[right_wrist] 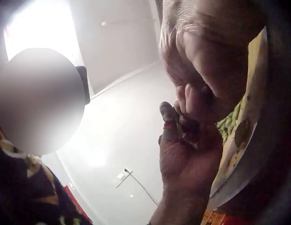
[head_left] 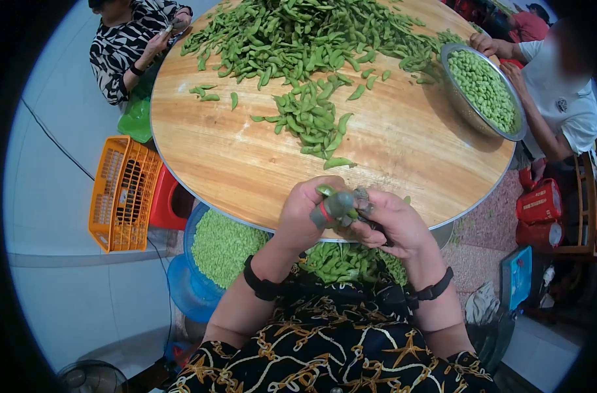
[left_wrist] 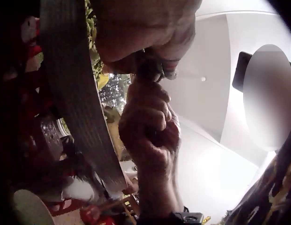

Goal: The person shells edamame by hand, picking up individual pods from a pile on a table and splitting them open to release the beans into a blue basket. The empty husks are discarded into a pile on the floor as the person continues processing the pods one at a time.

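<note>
Both hands meet over the near edge of the round wooden table (head_left: 403, 173). The left hand (head_left: 298, 213) curls round a green soybean pod (head_left: 324, 190), its thumb wearing a dark grey cover with a red band. Against that thumb, the curled fingers of the right hand (head_left: 403, 226) pinch at a bit of green between the hands; some of its fingertips are covered too. Both wrist views show the hands pressed together, with the pod mostly hidden. Just beyond them lies a small group of pods (head_left: 311, 121), in front of a large pod heap (head_left: 292, 39).
A metal bowl of shelled beans (head_left: 464, 121) stands at the table's right. Below the left edge are a blue tub of beans (head_left: 197, 239) and an orange crate (head_left: 118, 193). More pods (head_left: 341, 262) lie at the lap. Two people (head_left: 131, 39) (head_left: 550, 85) sit across.
</note>
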Available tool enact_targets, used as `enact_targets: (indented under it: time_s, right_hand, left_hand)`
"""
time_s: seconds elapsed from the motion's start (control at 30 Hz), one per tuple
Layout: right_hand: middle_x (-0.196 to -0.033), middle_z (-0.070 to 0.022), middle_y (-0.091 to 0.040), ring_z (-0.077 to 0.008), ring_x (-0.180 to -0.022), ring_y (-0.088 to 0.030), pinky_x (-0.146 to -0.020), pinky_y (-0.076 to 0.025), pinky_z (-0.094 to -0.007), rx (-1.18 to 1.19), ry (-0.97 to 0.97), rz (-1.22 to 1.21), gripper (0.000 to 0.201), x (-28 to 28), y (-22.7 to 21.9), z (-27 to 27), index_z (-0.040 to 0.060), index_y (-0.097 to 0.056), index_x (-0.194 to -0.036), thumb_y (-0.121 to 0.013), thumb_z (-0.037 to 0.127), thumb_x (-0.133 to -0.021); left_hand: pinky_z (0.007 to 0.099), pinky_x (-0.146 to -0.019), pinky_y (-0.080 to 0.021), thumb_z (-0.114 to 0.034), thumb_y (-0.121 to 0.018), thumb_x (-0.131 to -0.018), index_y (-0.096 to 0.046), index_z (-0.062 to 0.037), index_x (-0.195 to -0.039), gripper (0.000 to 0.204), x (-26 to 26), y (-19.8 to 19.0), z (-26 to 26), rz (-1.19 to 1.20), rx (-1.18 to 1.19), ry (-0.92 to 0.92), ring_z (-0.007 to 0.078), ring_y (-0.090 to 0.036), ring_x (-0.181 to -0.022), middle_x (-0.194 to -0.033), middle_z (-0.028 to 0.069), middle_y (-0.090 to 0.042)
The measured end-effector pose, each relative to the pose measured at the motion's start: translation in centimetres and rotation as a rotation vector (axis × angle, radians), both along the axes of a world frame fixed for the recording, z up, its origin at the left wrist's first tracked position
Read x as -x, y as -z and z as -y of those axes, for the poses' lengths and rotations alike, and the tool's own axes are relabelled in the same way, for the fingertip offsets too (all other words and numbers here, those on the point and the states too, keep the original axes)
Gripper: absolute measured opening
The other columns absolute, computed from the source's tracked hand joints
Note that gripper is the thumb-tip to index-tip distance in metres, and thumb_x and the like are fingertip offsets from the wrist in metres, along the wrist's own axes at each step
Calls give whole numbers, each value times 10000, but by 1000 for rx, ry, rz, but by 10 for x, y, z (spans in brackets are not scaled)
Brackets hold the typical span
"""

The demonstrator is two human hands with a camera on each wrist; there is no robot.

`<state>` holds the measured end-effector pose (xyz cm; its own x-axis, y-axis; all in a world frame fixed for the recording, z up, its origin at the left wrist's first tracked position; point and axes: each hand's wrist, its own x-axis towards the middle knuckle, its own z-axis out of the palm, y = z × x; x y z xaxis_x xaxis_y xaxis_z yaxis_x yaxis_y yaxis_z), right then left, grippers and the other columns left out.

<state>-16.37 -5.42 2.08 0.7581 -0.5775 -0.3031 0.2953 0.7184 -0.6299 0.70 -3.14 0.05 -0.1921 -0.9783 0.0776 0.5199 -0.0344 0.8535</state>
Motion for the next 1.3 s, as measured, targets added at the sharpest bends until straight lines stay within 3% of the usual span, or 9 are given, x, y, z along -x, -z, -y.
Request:
enact_targets:
  time_s: [0.17,0.33,0.43,0.63,0.83,1.0,1.1,1.17,1.3]
  right_hand:
    - [-589,8,-465,-46,-467,-372,-441,-301,-173,154,-24,-46,214,3,-5,3,25,-505,-877,-387,186,-955]
    - [-587,17,-460,-47,-474,-371,-449,-301,-180,289,-29,-69,200,-1,5,5,29,-509,-883,-394,175,-955]
    - [-587,21,-457,-44,-477,-368,-458,-299,-180,348,14,-128,190,-3,5,3,27,-513,-901,-401,172,-954]
    - [-579,29,-447,-35,-473,-358,-440,-283,-176,149,56,-100,196,-6,5,-1,28,-532,-961,-413,183,-953]
    - [-569,27,-469,-30,-443,-361,-391,-259,-175,257,211,-256,161,-12,0,3,31,-554,-888,-494,176,-920]
    - [-565,17,-507,-38,-470,-437,-424,-321,-176,389,390,-392,150,-30,11,-3,27,-563,-806,-557,156,-881]
    - [-565,18,-514,-36,-485,-440,-437,-332,-185,442,329,-479,162,-26,5,-2,22,-579,-775,-565,151,-872]
    - [-566,20,-513,-33,-488,-435,-437,-331,-187,445,266,-472,163,-20,4,-4,18,-583,-774,-566,149,-870]
    - [-560,27,-501,-29,-486,-422,-437,-323,-191,468,164,-491,150,-10,-5,-8,13,-589,-785,-562,135,-868]
  left_hand:
    - [208,-621,-433,-193,-610,-844,-600,-30,-824,165,3,-8,-1,50,-136,-119,60,-532,-672,-738,0,-587]
    - [212,-541,-406,-154,-576,-845,-606,-9,-793,157,3,-11,0,705,139,-346,91,-534,-632,-713,22,-574]
    - [243,-609,-427,-138,-611,-810,-635,-34,-846,113,2,-14,0,771,277,-365,131,-556,-645,-706,53,-582]
    - [234,-650,-422,-113,-577,-838,-642,-30,-865,109,-4,4,0,204,121,-27,110,-540,-711,-765,25,-584]
    - [170,-602,-372,-134,-509,-894,-621,-1,-1001,204,15,7,2,527,-4,-602,49,-483,-669,-776,-10,-543]
    - [244,-728,-430,-59,-558,-817,-614,-27,-1064,256,21,7,-2,512,73,-532,121,-528,-807,-878,48,-556]
    - [163,-573,-348,-99,-455,-906,-583,6,-1071,234,18,6,0,673,205,-520,32,-430,-662,-786,-26,-480]
    - [167,-543,-330,-90,-447,-904,-579,24,-1028,214,11,8,2,181,-118,-484,36,-409,-631,-738,-22,-474]
    - [176,-505,-285,-106,-436,-909,-566,34,-981,204,-3,-3,9,-11,-118,-463,42,-355,-576,-687,-21,-444]
